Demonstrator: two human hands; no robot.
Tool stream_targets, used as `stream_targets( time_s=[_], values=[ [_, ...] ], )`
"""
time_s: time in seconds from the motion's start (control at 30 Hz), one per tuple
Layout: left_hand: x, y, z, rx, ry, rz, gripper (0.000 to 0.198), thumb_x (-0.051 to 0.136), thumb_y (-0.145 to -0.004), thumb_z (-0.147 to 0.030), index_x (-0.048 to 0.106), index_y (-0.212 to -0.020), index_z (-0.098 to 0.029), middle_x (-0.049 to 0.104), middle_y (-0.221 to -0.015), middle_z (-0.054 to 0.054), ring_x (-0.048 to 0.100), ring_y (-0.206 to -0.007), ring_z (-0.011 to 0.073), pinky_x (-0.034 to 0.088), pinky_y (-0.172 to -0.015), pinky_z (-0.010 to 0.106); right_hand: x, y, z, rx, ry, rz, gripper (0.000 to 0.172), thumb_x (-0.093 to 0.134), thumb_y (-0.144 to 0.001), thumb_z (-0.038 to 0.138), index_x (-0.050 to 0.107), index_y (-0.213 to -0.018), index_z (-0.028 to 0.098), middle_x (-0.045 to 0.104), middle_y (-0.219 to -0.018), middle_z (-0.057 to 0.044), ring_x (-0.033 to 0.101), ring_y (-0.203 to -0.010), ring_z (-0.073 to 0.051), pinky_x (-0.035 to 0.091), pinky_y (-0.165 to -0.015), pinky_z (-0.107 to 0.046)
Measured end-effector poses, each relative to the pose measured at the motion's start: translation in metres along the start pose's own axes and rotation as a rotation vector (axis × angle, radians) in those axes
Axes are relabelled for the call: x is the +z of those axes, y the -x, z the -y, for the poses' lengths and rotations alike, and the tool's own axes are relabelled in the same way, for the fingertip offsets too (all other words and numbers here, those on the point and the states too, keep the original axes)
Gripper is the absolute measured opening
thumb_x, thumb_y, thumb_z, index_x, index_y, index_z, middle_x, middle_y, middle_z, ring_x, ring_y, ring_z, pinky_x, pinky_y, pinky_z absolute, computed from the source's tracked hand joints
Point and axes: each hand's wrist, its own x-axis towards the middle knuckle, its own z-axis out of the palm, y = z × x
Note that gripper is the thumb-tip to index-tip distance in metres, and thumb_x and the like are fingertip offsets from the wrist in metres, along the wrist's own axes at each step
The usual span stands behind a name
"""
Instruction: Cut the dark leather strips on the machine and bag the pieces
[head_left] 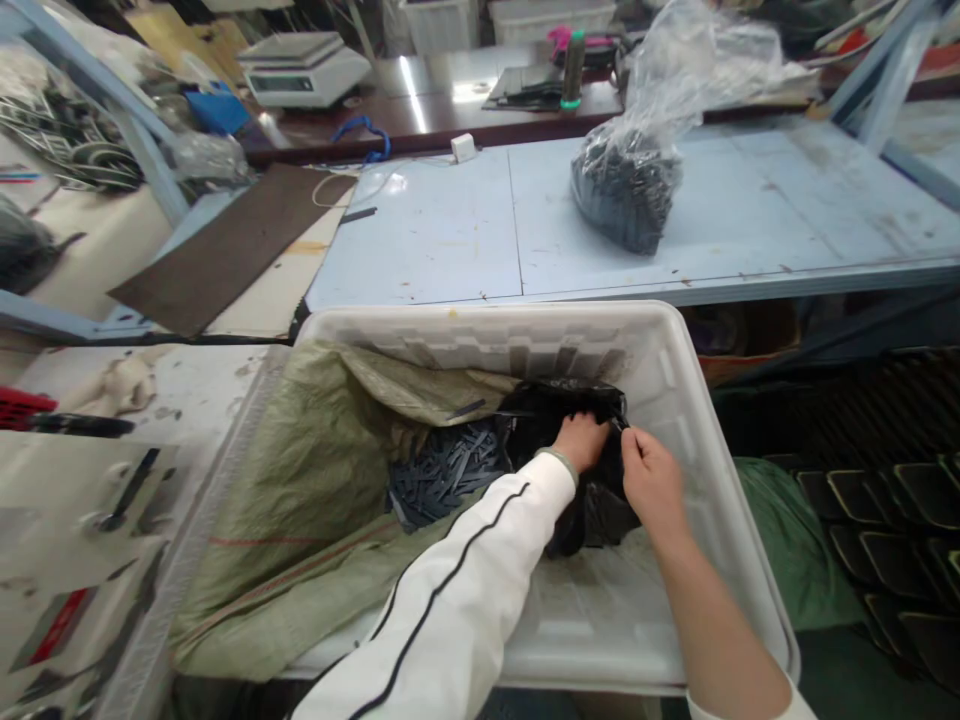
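Inside a white plastic bin, a black plastic bag stands against a green woven sack. Many dark grey strips lie in the sack's mouth, left of the bag. My left hand, in a white sleeve, reaches over the bag's opening; its fingers are bent on the black plastic, their tips partly hidden. My right hand pinches the bag's right edge between thumb and fingers. Both hands are close together, the right one slightly lower.
A clear bag of dark pieces sits on the light blue table behind the bin. Farther back are a scale and a thread spool. A brown sheet lies at left. Dark slatted items stand at right.
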Motion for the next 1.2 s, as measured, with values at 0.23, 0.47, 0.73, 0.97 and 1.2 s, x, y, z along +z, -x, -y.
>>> stream_targets(
  time_s=[0.23, 0.47, 0.73, 0.97, 1.2],
  values=[
    [-0.001, 0.059, 0.134, -0.315, -0.023, -0.178, 0.029, 0.035, -0.095, -0.023, 0.055, -0.115, -0.015, 0.056, -0.119, 0.016, 0.052, -0.115, 0.0232, 0.039, -0.099, 0.037, -0.003, -0.001, -0.002, 0.046, 0.091, -0.012, 0.054, 0.033, -0.093, 0.053, 0.07, -0.099, 0.014, 0.07, -0.089, -0.012, 0.062, -0.081, -0.026, 0.043, -0.071, -0.032],
    [0.031, 0.068, 0.26, -0.578, -0.023, -0.017, 0.03, 0.061, -0.085, -0.031, 0.06, -0.107, -0.01, 0.065, -0.106, 0.019, 0.059, -0.107, 0.0298, 0.044, -0.092, 0.041, -0.001, -0.004, -0.003, 0.077, 0.144, -0.058, 0.049, 0.037, -0.093, 0.05, 0.071, -0.103, 0.016, 0.071, -0.101, -0.012, 0.064, -0.091, -0.028, 0.046, -0.073, -0.032],
    [0.077, 0.071, 0.252, -0.42, 0.153, 0.102, 0.022, 0.051, -0.092, -0.027, 0.063, -0.105, -0.015, 0.065, -0.109, 0.011, 0.06, -0.105, 0.022, 0.045, -0.094, 0.041, -0.001, -0.006, -0.007, 0.104, 0.226, -0.05, 0.051, 0.036, -0.092, 0.052, 0.071, -0.101, 0.015, 0.072, -0.092, -0.011, 0.064, -0.085, -0.027, 0.045, -0.069, -0.031],
    [0.083, 0.087, 0.254, -0.409, 0.246, 0.062, 0.09, 0.07, -0.07, -0.026, 0.025, -0.148, -0.02, 0.035, -0.148, 0.014, 0.033, -0.137, 0.0276, 0.029, -0.111, 0.035, 0.002, -0.006, -0.007, 0.106, 0.243, -0.032, 0.05, 0.036, -0.093, 0.053, 0.071, -0.096, 0.017, 0.071, -0.092, -0.011, 0.064, -0.086, -0.027, 0.045, -0.069, -0.031],
    [0.11, 0.027, 0.251, -0.829, 0.262, 0.116, 0.101, 0.061, -0.067, -0.068, 0.025, -0.145, -0.014, 0.029, -0.148, 0.029, 0.024, -0.138, 0.0476, 0.024, -0.105, 0.064, 0.005, -0.006, -0.005, 0.12, 0.244, -0.038, 0.05, 0.037, -0.092, 0.053, 0.07, -0.102, 0.017, 0.072, -0.094, -0.01, 0.064, -0.088, -0.027, 0.046, -0.07, -0.031]
  ],
)
